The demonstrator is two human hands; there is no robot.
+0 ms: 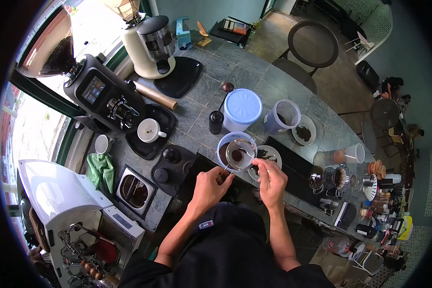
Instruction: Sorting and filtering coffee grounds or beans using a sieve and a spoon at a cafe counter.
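My left hand (211,188) grips the wire handle of a round fine-mesh strainer (246,161), held over an open tub (222,141) with dark brown powder inside. Some of the same dark powder (236,155) lies in the strainer's mesh. Pinched in my right hand (272,180) is a thin metal spoon (249,155), its tip reaching into the strainer. Just right of the tub, partly behind my right hand, a white plate (277,154) carries dark crumbled pieces. A blue-lidded tub (243,108) stands behind the open one.
A hand coffee grinder (216,122), a purple tub (281,116) and a bowl of dark leaf-like bits (304,131) stand beyond. Leftward are an electric coffee grinder (104,90), a white cup (150,130), a knock box (135,190) and an espresso machine (64,194). Glass brewing ware (340,177) crowds the right.
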